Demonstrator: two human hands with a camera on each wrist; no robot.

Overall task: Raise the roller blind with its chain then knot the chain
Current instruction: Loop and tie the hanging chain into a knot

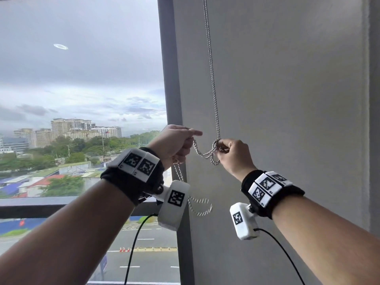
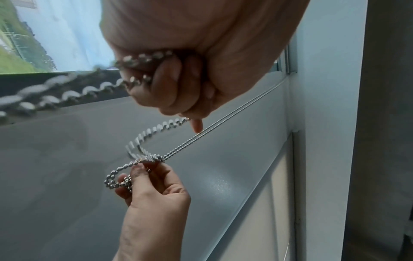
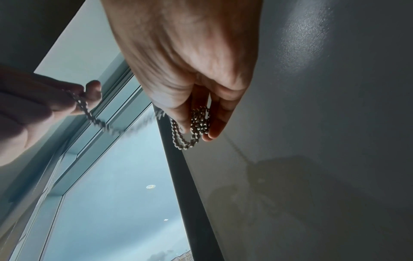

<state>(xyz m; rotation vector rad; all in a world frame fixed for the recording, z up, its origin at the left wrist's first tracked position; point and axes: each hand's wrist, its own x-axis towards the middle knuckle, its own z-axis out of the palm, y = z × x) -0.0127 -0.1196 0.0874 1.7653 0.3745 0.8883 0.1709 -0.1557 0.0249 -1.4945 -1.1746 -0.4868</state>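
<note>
A silver ball chain (image 1: 211, 83) hangs doubled along the grey wall beside the window. My right hand (image 1: 230, 153) pinches a small loop of the chain (image 3: 196, 123) where the hanging strands end. My left hand (image 1: 174, 142) grips the chain (image 2: 143, 60) in a curled fist, forefinger pointing right. A slack length of chain (image 1: 202, 154) sags between the two hands. Below my left wrist the rest of the chain (image 1: 200, 206) dangles, blurred. The roller blind itself is out of the head view; the window glass stands uncovered.
A dark window frame post (image 1: 170, 79) stands just left of the chain. The grey wall (image 1: 287, 99) fills the right side. A dark sill (image 1: 30, 202) runs under the glass. Black cables (image 1: 133, 243) hang from both wrist cameras.
</note>
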